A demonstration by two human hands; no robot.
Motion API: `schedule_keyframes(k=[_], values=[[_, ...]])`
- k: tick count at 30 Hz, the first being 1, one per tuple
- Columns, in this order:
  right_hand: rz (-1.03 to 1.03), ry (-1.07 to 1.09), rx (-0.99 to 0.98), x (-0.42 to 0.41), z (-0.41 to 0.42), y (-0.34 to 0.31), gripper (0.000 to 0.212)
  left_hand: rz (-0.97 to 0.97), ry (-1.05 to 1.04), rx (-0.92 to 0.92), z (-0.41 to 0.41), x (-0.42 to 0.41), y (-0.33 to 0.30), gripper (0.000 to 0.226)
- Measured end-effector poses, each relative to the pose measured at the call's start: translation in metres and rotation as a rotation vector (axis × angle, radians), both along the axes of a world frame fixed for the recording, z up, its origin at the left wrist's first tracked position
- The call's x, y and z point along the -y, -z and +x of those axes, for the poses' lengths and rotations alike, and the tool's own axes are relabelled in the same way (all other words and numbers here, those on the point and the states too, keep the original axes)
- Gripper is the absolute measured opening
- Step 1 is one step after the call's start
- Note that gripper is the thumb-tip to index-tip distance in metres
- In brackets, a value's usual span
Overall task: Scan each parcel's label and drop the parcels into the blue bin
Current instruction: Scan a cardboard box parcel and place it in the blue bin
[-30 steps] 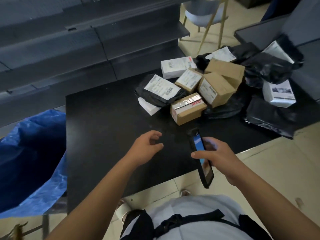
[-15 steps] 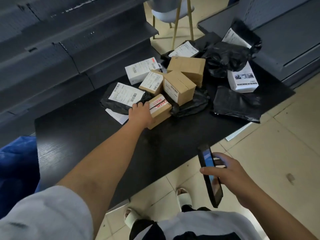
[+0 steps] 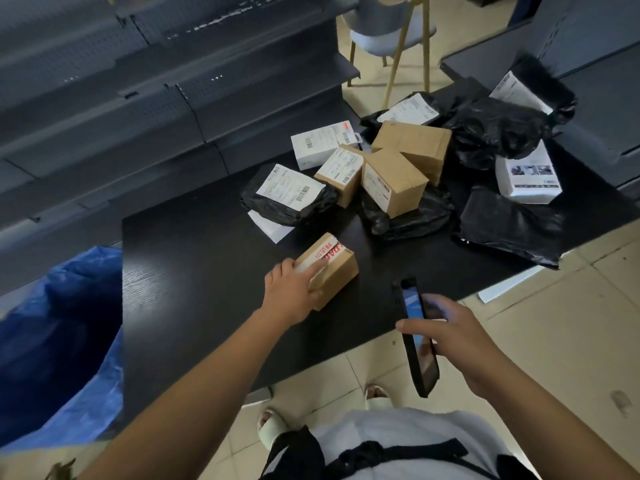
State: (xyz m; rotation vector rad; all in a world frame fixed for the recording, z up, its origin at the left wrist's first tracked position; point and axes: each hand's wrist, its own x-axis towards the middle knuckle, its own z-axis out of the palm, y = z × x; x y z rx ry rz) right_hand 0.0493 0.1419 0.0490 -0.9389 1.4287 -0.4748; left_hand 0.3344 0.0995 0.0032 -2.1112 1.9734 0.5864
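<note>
A small cardboard box [image 3: 337, 268] with red-printed tape lies on the black table [image 3: 194, 271], apart from the parcel pile. My left hand [image 3: 292, 292] grips its near left end, fingers over the top. My right hand [image 3: 450, 337] holds a black handheld scanner [image 3: 414, 323] with a lit blue screen, just off the table's front edge. The pile holds brown boxes [image 3: 394, 181], white boxes [image 3: 322, 143] and black poly bags [image 3: 287, 202] with white labels. The blue bin [image 3: 59, 341] stands at the table's left end.
Dark metal shelving [image 3: 138, 98] runs behind the table, and more shelving [image 3: 588, 81] stands at the right. A chair [image 3: 391, 32] with thin gold legs is behind the pile. The floor is pale tile; my feet in slippers show below the table edge.
My left hand reached to the pile, took hold of the taped brown box and pulled it toward me, away from the other parcels. My right hand kept the scanner near the front edge.
</note>
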Motion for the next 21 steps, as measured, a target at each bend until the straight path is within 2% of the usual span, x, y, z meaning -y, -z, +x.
schedule_keyframes(k=[4, 6, 8, 11, 14, 17, 21], values=[[0.006, -0.09, 0.025, 0.01, 0.028, -0.003, 0.092, 0.075, -0.22, -0.155, 0.031, -0.044, -0.004, 0.069], [0.009, -0.129, 0.03, 0.014, 0.043, -0.002, 0.082, 0.073, -0.403, -0.346, 0.05, -0.063, -0.003, 0.073], [0.005, -0.18, 0.025, 0.015, 0.062, -0.003, 0.076, 0.032, -0.66, -0.658, 0.07, -0.084, -0.005, 0.072], [-0.006, -0.245, 0.026, 0.014, 0.09, -0.008, 0.069, -0.032, -1.026, -0.939, 0.101, -0.111, -0.002, 0.05], [0.007, -0.287, 0.029, 0.01, 0.114, -0.009, 0.06, -0.055, -1.217, -1.078, 0.136, -0.132, 0.011, 0.034], [0.006, -0.306, -0.001, 0.007, 0.131, -0.009, 0.061, -0.098, -1.417, -1.19, 0.162, -0.144, 0.017, 0.032], [0.003, -0.308, -0.017, 0.007, 0.15, -0.012, 0.064, -0.097, -1.516, -1.211, 0.186, -0.15, 0.021, 0.027]])
